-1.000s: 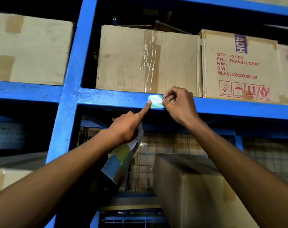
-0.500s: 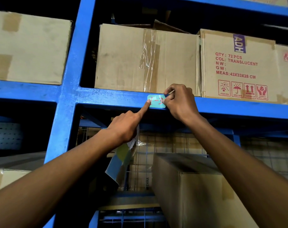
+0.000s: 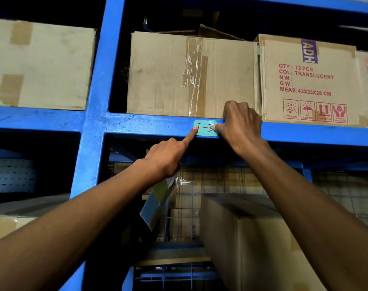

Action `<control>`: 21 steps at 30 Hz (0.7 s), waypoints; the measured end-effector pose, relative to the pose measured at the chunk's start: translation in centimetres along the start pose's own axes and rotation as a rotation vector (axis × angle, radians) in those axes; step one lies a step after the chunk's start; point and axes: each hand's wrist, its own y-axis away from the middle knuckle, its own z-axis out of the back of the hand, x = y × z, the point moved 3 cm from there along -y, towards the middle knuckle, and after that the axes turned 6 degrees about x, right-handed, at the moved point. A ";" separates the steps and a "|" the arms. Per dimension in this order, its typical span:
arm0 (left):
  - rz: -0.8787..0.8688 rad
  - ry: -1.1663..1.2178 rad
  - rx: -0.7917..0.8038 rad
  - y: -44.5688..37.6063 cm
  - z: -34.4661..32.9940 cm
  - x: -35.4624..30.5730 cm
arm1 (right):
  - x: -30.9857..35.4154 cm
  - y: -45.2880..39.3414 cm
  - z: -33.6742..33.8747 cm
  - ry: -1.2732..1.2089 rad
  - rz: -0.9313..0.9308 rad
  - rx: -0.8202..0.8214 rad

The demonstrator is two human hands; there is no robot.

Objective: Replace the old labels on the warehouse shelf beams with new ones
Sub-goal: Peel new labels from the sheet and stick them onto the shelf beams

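A: Pressing on the label [image 3: 205, 128]: left index fingertip [image 3: 194, 128], extended straight, on its left end; the other left fingers curled shut against the palm

B: Right side?

A: Right thumb tip [image 3: 216, 127] on the label's right end; remaining right fingers bunched together and folded over the top edge of the beam [image 3: 149, 124]. Whether any of them pinch the label's corner, cannot tell

B: Label, condition and place?

A: One item, pale teal, red handwriting reading "I-3", last part hidden by the thumb. Lies flat on the front face of the blue beam, right of the blue upright post [image 3: 95, 101]

B: Hands?

A: Left hand [image 3: 166, 158] below the beam, reaching up. A sheet of labels [image 3: 155, 202], with green, blue and white patches, is tucked in its closed fingers and hangs down under the wrist. Right hand [image 3: 242, 124] at beam level, knuckles against the carton above

B: Stock around the beam?

A: Resting on the beam, directly above the label: plain carton [image 3: 168, 74] with a clear tape strip down its face. Touching it on the right: printed carton [image 3: 309, 80], red text "QTY: 72 PCS, COL: TRANSLUCENT", handling symbols, purple "ADH" tape. Left of the post: another plain carton [image 3: 42, 64] with tan tape patches. Below the beam: large brown carton [image 3: 252, 238] behind the right forearm, wire mesh [image 3: 210, 185] behind it
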 end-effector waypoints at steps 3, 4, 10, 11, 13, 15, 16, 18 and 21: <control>-0.015 0.067 0.009 -0.3 0.4 0.3 | -0.2 0.5 0.2 0.067 0.107 -0.064; -0.021 0.105 0.013 -0.5 0.5 0.5 | 0.0 0.8 -0.2 0.067 0.166 -0.066; -0.027 0.114 0.075 -1.5 0.6 0.8 | -1.1 2.3 -4.4 0.201 0.232 0.060; -0.020 0.099 0.075 -1.4 0.5 0.8 | -1.9 2.6 -4.7 0.197 0.176 0.063; -0.011 0.085 0.073 -1.0 0.4 0.9 | -3.0 3.2 -5.2 0.170 0.100 0.081; -0.018 0.078 0.049 -0.8 0.3 0.7 | -3.0 3.4 -5.2 0.158 0.081 0.071; -0.024 0.070 0.035 -0.7 0.3 0.6 | -2.7 3.4 -5.1 0.154 0.086 0.051; -0.035 0.056 0.023 -0.4 0.1 0.2 | -1.9 3.6 -5.2 0.144 0.128 0.015; -0.023 0.028 -0.004 0.1 -0.9 0.2 | -1.7 4.7 -6.1 0.176 0.232 0.037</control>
